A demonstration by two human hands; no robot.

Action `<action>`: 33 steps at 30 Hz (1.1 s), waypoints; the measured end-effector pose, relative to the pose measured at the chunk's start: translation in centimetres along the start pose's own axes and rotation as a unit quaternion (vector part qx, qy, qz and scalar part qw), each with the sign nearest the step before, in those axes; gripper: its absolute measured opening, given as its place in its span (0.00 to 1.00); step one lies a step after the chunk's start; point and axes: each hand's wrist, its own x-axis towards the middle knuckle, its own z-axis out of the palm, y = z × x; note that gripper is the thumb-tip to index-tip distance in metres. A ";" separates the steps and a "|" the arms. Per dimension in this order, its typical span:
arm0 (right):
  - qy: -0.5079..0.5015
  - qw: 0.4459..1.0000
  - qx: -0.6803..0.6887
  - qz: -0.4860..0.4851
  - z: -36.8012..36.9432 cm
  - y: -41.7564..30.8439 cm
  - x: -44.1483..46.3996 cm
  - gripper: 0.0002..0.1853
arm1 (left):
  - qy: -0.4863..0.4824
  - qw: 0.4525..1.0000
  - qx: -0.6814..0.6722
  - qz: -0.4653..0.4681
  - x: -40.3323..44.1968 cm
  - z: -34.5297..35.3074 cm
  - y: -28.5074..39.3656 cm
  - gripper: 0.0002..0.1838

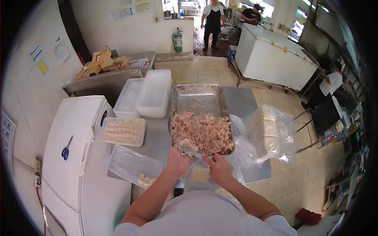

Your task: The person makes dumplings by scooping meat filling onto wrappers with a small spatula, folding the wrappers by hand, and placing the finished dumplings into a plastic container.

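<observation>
"What have you got in your left hand [179, 161]?"

"My fingers are curled in around a pale wrapper [184, 143], at the near edge of the metal tray [199, 96]. I can't tell how it is folded."

"And your right hand [219, 169]?"

"Closed on a flat, blade-like tool [194, 154], which points across to my left fingers. My grip hides its handle."

"Where's the meat mixture [202, 131]?"

"Heaped in the near part of the tray, just beyond both my hands; the far part shows bare metal."

"Anything else near you?"

"A square pale sheet [200, 174] lies just below my hands. To my left on the tabletop [155, 135], a clear tub [134, 161] has a few small pale pieces at its near end, and a fuller container [124, 131] holds rows of them. A clear bag [285, 137] with pale blocks sits right of the tray."
</observation>
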 end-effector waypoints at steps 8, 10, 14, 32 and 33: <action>-0.238 0.661 0.593 0.393 1.2 0.9 -0.2 0.20 | -0.097 0.967 0.222 -0.083 -1.4 -2.3 5.6 0.24; -0.237 0.691 0.569 0.377 1.0 0.5 0.1 0.21 | -0.053 0.902 0.428 -0.030 -2.1 -2.9 6.2 0.18; -0.134 0.917 0.357 0.119 1.0 -0.3 0.0 0.20 | -0.057 0.781 0.620 0.040 -2.8 -2.4 5.6 0.12; -0.164 0.867 0.430 0.194 -2.5 -2.2 1.7 0.14 | -0.127 0.768 0.579 0.243 -6.0 -2.3 3.2 0.19; -0.149 0.847 0.467 0.204 -1.2 -3.2 1.8 0.12 | -0.123 0.785 0.565 0.220 -6.5 -2.2 2.7 0.20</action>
